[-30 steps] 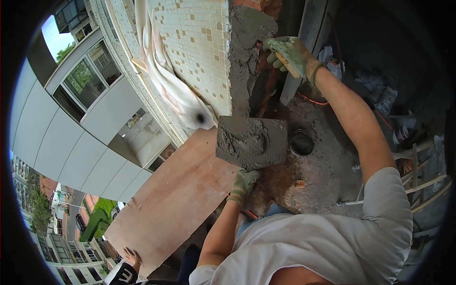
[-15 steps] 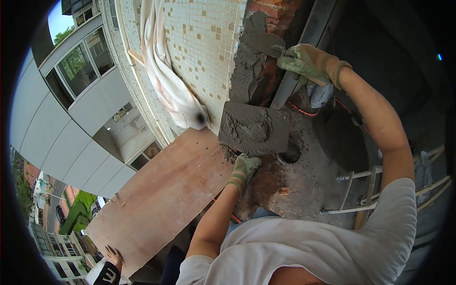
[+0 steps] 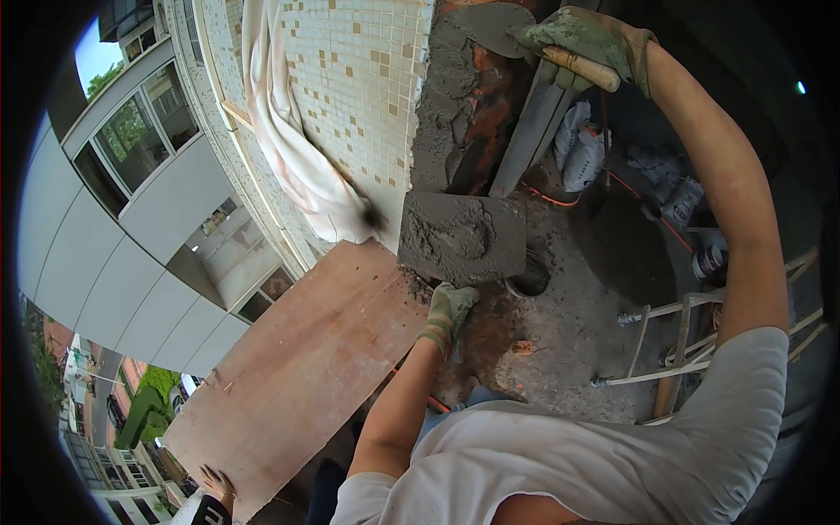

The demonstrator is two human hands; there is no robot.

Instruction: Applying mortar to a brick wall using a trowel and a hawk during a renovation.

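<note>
Right hand (image 3: 588, 42): up high, gloved fingers clenched round the wooden handle of the trowel (image 3: 581, 68)!
Blade (image 3: 497, 28): laid against the smeared wall (image 3: 437, 101), just right of the tiles (image 3: 367, 83).
Left hand (image 3: 451, 308): grasping the mortar board (image 3: 511, 238) from under its near edge, lower grip hidden.
Mortar heap (image 3: 457, 231): mid-board, thick and lumpy.
Bucket (image 3: 535, 283): on the floor (image 3: 582, 350), beside the board's near right corner.

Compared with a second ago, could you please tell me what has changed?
The right hand, gripping the trowel, has moved upward in view, farther from the mortar board. Nothing was visibly let go; the left hand still holds the mortar board.
</note>
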